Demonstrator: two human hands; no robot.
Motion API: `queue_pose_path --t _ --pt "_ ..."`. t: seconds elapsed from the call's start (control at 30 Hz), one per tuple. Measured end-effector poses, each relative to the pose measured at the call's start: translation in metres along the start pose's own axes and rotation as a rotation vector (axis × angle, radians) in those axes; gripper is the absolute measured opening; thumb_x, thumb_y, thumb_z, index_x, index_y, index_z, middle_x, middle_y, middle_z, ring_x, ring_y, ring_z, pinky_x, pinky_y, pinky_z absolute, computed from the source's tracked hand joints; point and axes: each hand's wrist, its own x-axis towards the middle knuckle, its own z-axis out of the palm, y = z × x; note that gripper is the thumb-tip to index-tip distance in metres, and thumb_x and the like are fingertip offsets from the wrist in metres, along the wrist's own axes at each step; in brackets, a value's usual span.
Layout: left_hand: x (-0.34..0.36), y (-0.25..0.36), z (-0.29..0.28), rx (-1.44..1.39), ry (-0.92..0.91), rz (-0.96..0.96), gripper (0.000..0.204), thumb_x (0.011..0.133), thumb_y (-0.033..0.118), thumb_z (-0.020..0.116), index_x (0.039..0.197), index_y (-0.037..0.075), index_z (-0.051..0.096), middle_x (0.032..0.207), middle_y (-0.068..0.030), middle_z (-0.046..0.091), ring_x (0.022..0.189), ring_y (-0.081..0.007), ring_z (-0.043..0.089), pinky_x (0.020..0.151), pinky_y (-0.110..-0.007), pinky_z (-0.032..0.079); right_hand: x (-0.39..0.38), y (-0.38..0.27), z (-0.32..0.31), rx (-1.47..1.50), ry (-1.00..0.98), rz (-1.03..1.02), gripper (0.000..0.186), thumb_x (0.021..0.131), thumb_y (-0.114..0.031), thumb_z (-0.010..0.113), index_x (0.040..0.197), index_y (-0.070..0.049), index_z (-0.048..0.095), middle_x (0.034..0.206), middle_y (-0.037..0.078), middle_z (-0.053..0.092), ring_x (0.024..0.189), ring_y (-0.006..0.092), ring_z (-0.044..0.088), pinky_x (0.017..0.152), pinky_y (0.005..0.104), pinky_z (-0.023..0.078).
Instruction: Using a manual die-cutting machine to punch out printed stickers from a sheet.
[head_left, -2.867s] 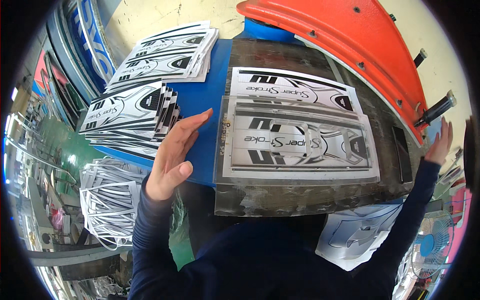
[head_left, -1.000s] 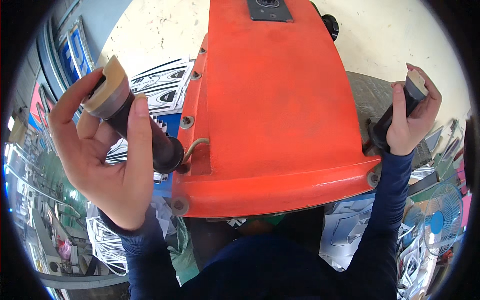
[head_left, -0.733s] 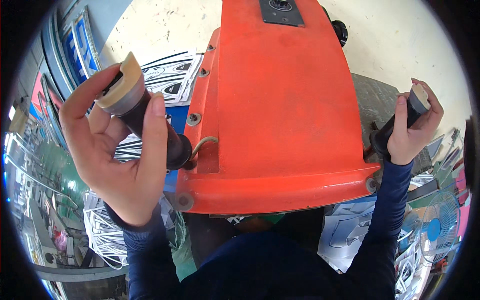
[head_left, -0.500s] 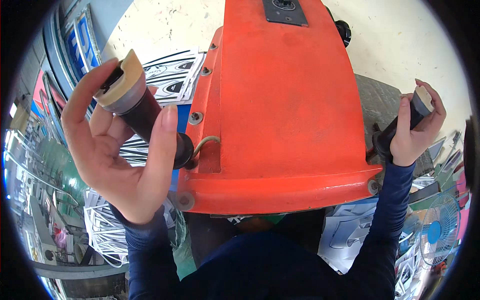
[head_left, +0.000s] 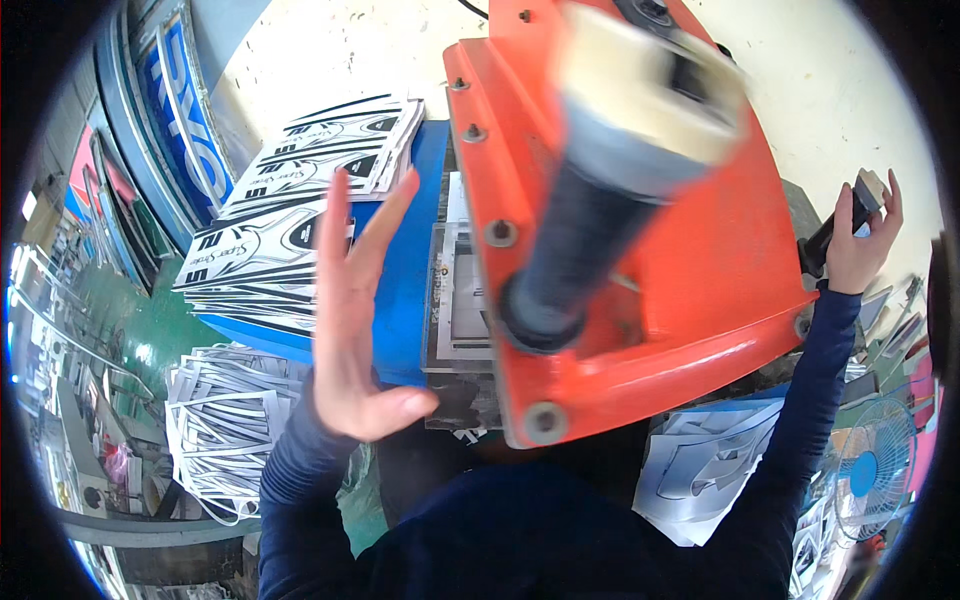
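Observation:
A bulky orange-red press arm (head_left: 715, 255) fills the middle right, tilted to the right. From its left front corner rises a thick black handle (head_left: 585, 225) with a cream and grey top, blurred by motion. Just left of it my left hand (head_left: 350, 365) is open, fingers stretched and apart, touching nothing. At far right, my right hand (head_left: 858, 258) is closed round a second black handle (head_left: 822, 240). Left of the press arm, a clear plate (head_left: 440, 355) with a rectangular frame (head_left: 465, 315) on it is partly uncovered; the rest lies hidden beneath the arm.
Stacks of printed black-and-white sheets (head_left: 260, 265) lie on a blue board (head_left: 400, 270) at left. A heap of paper offcuts (head_left: 225, 430) sits below them. Paper scraps (head_left: 700, 470) lie low right, near a blue fan (head_left: 870, 470). A cream wall (head_left: 340, 55) stands behind.
The press arm has swung to the right, uncovering the plate and blue board. My left hand has let go of the left handle. My right hand has moved outward with the right handle.

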Motion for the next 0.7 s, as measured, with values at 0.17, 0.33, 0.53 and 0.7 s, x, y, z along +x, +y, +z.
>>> queue_pose_path --t 0.17,0.33,0.53,0.7 --pt "-0.028 -0.029 -0.031 0.451 -0.213 0.007 0.136 0.062 0.041 0.09 0.156 -0.002 0.001 0.159 -0.0313 0.017 0.15 -0.0415 0.015 0.119 -0.048 0.015 0.005 0.023 0.0 -0.417 0.046 -0.111 0.065 0.089 -0.026 0.073 0.144 -0.006 0.045 0.134 0.018 0.052 0.118 0.0267 0.057 0.098 0.0388 0.046" --pt "-0.029 -0.029 -0.035 0.783 -0.362 -0.084 0.125 0.058 0.036 0.093 0.153 -0.003 0.023 0.16 -0.0289 0.015 0.148 -0.051 0.009 0.117 -0.057 0.017 -0.024 -0.028 -0.028 0.381 -0.311 0.161 0.071 0.096 -0.039 0.058 0.148 0.002 0.033 0.149 0.026 0.038 0.135 0.0378 0.045 0.112 0.0402 0.035" --pt "-0.034 -0.04 -0.037 0.746 -0.359 -0.156 0.123 0.059 0.036 0.093 0.153 -0.004 0.024 0.159 -0.0286 0.02 0.148 -0.0507 0.011 0.117 -0.057 0.019 -0.024 -0.065 -0.014 1.25 -0.569 0.503 0.08 0.1 -0.054 0.038 0.151 0.006 0.022 0.15 0.031 0.036 0.14 0.0436 0.039 0.114 0.0415 0.036" --pt "-0.03 -0.039 -0.04 0.706 -0.366 -0.155 0.116 0.059 0.035 0.093 0.149 -0.005 0.032 0.156 -0.0263 0.029 0.148 -0.0487 0.016 0.117 -0.056 0.022 -0.007 0.006 -0.016 0.962 -0.307 0.762 0.025 0.098 -0.028 0.059 0.101 -0.003 0.055 0.083 0.009 0.057 0.075 0.0155 0.057 0.066 0.0262 0.045"
